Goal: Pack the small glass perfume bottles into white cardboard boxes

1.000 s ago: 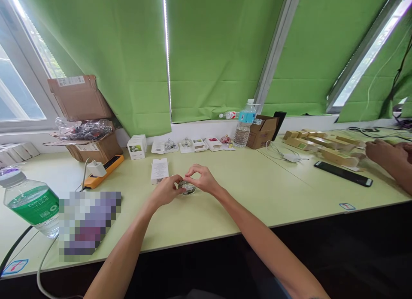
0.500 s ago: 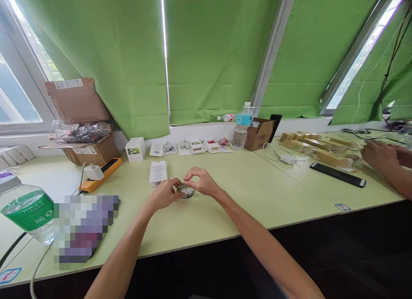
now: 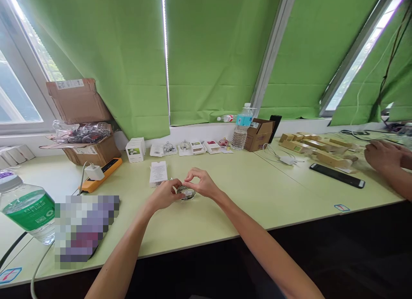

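Straight ahead of the person, midway across the table (image 3: 225, 217), the glass (image 3: 189, 193) sat low between both hands and appeared to rest on the tabletop, which presumably took its weight so that the fingers needed only to steady it. The left hand (image 3: 163, 193) gripped its left side, thumb along the near rim and fingers curled behind, a hold that would likely keep a smooth, round thing from sliding or turning. Over its far side, the right hand (image 3: 205, 184) had thumb and forefinger closed in a fine pinch; whether something thin sat between the tips, I could not tell. Such a pinch suited small, delicate work better than a full grasp.

Just beyond the left hand lay the box (image 3: 158, 173), printed side up, close enough for easy reach yet clear of the fingers. Farther back, more glassware (image 3: 169, 147) lay beside small packs in a row along the wall, probably to leave working room in front. The carton (image 3: 92, 152) stood open at the left, its plastic-wrapped contents within view, while a co-worker's hands (image 3: 383, 154) were well apart at the far right.
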